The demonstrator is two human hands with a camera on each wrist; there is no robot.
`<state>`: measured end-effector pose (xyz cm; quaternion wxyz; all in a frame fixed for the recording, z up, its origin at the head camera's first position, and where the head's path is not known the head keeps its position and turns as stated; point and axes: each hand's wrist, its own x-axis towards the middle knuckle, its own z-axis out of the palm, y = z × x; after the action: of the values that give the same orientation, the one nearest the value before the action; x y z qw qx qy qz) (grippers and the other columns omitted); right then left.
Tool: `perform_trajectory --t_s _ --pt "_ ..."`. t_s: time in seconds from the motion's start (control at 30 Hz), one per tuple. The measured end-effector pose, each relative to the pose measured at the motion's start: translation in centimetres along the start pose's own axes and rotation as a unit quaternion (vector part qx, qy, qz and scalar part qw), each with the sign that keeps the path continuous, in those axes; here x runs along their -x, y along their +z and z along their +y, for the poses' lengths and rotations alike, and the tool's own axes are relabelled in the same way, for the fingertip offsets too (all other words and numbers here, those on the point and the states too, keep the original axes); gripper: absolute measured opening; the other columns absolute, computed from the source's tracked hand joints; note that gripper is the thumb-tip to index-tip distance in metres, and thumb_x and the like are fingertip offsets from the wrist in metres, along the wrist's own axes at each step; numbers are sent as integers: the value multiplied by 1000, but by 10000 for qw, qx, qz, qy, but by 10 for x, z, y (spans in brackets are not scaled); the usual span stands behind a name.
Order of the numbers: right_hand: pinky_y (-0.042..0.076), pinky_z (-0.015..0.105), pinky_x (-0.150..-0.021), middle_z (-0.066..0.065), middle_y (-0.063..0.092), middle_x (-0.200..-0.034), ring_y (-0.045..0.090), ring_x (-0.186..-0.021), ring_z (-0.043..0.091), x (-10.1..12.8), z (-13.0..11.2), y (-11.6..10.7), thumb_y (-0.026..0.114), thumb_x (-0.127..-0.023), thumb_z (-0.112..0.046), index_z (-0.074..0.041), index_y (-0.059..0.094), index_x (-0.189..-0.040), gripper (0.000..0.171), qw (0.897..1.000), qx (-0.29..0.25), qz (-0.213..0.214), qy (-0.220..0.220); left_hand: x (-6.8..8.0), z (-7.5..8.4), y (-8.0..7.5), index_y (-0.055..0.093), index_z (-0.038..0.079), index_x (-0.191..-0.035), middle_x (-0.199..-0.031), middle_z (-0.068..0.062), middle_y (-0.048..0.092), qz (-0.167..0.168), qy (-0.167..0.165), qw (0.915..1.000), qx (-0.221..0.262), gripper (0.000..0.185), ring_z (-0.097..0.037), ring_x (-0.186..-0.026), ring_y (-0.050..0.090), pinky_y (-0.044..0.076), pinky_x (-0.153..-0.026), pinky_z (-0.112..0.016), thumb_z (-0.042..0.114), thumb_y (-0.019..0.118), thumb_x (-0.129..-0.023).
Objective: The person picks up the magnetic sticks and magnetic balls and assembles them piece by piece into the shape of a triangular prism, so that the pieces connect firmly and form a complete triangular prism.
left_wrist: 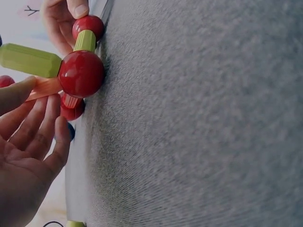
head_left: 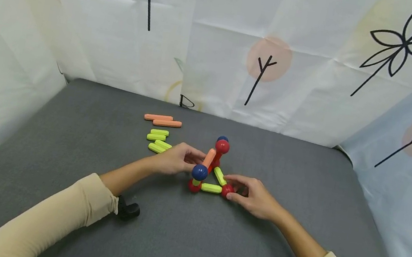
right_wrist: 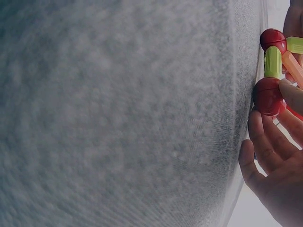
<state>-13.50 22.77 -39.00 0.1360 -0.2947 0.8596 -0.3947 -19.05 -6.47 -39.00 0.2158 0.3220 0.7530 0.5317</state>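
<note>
A small construction of balls and rods stands on the grey table, with my hands on either side. My left hand pinches an orange rod between thumb and fingers, close to a red ball. From that ball a yellow-green rod stands up, topped by a blue ball. Thumb and fingertips of my right hand hold another red ball at the corner. Yellow-green rods run from this corner. At the back, a red ball tops a red rod, partly hiding a blue ball.
Two loose orange rods lie beyond my left hand. Several short yellow-green rods lie nearer, partly behind that hand. A printed white curtain borders the table at the back and sides. Each wrist wears a black device.
</note>
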Motion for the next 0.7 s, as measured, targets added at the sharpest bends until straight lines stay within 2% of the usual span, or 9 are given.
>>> perform_trajectory --t_s 0.2,0.37,0.57,0.63,0.7 --pt "53 29 -76 8 69 -111 62 -96 21 0 0 0 71 -93 -16 2 59 -134 46 10000 -9 6 -21 -3 2 0 53 -6 -138 -134 -19 61 -404 -88 9991 70 42 -28 -121 60 48 -102 -38 1 60 -97" --pt "53 28 -75 7 69 -110 62 -95 21 0 1 0 70 -95 -17 2 59 -134 45 10000 59 22 -28 -5 3 1 57 -4 -136 -130 -16 64 -396 -91 9991 -77 40 -26 -116 62 49 -100 -39 1 61 -96" --pt "53 29 -75 8 69 -109 62 -95 21 0 1 1 69 -95 -16 2 58 -135 45 10000 60 11 -29 2 1 -7 58 -6 -134 -123 -16 68 -119 -61 9999 27 40 -25 -113 65 52 -95 -36 3 65 -95" --pt "52 29 -75 7 69 -109 62 -95 21 0 1 2 69 -95 -17 1 58 -135 45 10000 78 24 -21 10 -1 -16 59 -6 -133 -119 -17 69 159 -21 9999 -57 40 -25 -110 66 54 -91 -36 5 66 -95" --pt "52 29 -76 7 69 -110 62 -96 20 0 1 2 69 -95 -17 0 58 -135 45 9999 96 35 -25 20 -4 -28 60 -6 -130 -114 -18 71 607 58 9977 -305 38 -25 -106 67 55 -87 -36 5 66 -95"
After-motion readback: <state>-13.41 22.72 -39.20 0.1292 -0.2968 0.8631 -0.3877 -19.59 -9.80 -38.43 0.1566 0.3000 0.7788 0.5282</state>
